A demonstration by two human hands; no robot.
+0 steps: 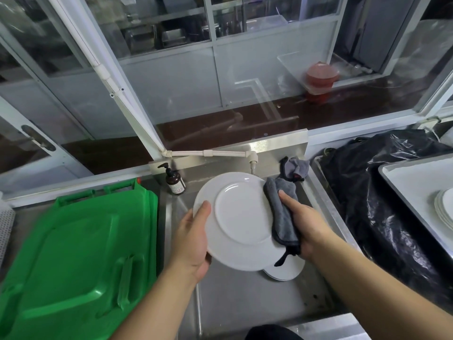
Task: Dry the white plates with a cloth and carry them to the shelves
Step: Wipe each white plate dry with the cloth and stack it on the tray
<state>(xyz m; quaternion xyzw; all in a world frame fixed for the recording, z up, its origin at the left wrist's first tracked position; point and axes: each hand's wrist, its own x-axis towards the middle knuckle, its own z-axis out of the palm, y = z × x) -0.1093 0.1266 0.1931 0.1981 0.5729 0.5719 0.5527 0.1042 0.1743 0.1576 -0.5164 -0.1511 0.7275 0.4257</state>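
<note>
While the left hand point(193, 239) grips the white plate point(239, 220) by its left rim, thumb curled over the upper face, the plate sits tilted above the steel sink point(245, 298). Right hand point(305, 222) clutches a grey cloth point(282, 214), pressing it to the plate's right edge. More plates point(286, 269) lie below.

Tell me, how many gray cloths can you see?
2. One gray cloth is pressed against the right side of the white plate by the right hand. The other cloth sits bunched at the sink's back right corner.
</note>
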